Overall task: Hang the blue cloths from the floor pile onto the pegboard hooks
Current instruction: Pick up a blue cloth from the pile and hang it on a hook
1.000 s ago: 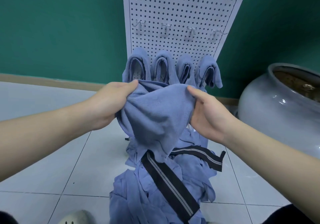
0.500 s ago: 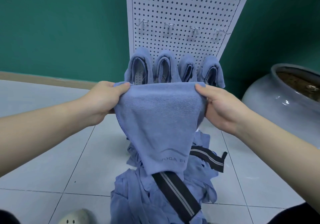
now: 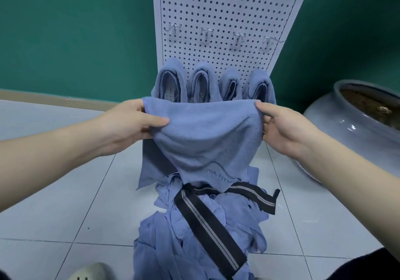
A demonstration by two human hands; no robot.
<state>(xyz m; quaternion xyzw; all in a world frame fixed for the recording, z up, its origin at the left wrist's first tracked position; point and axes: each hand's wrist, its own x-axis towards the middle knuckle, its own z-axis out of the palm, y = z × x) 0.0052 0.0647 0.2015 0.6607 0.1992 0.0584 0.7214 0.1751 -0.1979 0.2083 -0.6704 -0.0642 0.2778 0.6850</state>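
A blue cloth hangs spread between both hands, in front of the pegboard and above the floor pile. The left hand pinches its upper left corner, thumb laid across the near face, fingers curled behind. The right hand grips the upper right edge, fingers folded round the hem. Printed lettering shows near the cloth's lower edge, only partly readable. Below it lies the pile of blue cloths on the tiled floor, crossed by a black striped band. Behind, four blue cloths hang side by side low on the white pegboard, with a row of bare metal hooks above them. A green wall backs the board. A large grey glazed pot stands at the right.
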